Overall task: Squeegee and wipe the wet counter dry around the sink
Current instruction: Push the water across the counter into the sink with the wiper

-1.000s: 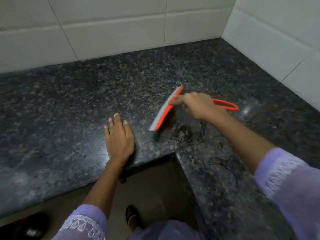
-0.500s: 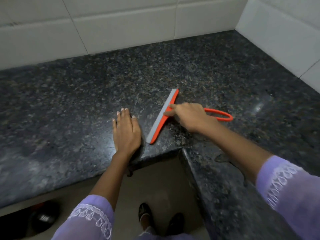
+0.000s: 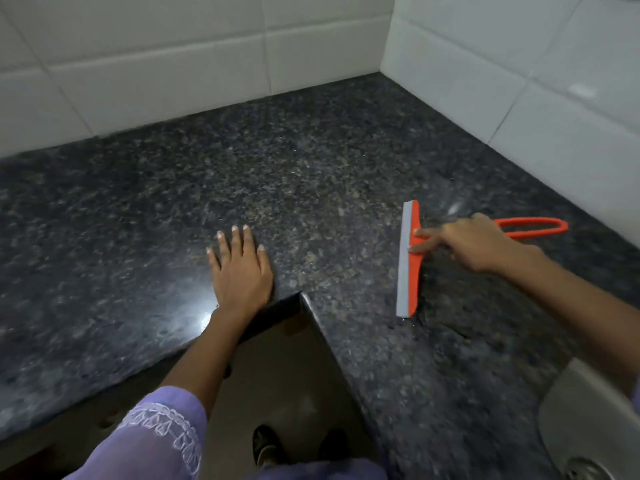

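The left hand [image 3: 240, 268] lies flat, fingers straight, bracing on the granite bench [image 3: 311, 174]. To its right, the right hand [image 3: 481, 242] grips the orange squeegee [image 3: 408, 261]; keep the blade flat, pulling steadily toward the sink [image 3: 585, 420].

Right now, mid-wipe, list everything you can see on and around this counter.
squeegee: one, orange with grey blade and loop handle, on the counter right of the inner corner.
counter: one, dark speckled granite, L-shaped, along both walls.
wall tiles: many, white, behind and right of the counter.
sink: one, steel, lower right edge, only partly in view.
shoes: two, dark, on the floor below.
sleeves: two, lilac.
left hand: flat on the counter by the corner.
right hand: grips the squeegee, fingers on its head.
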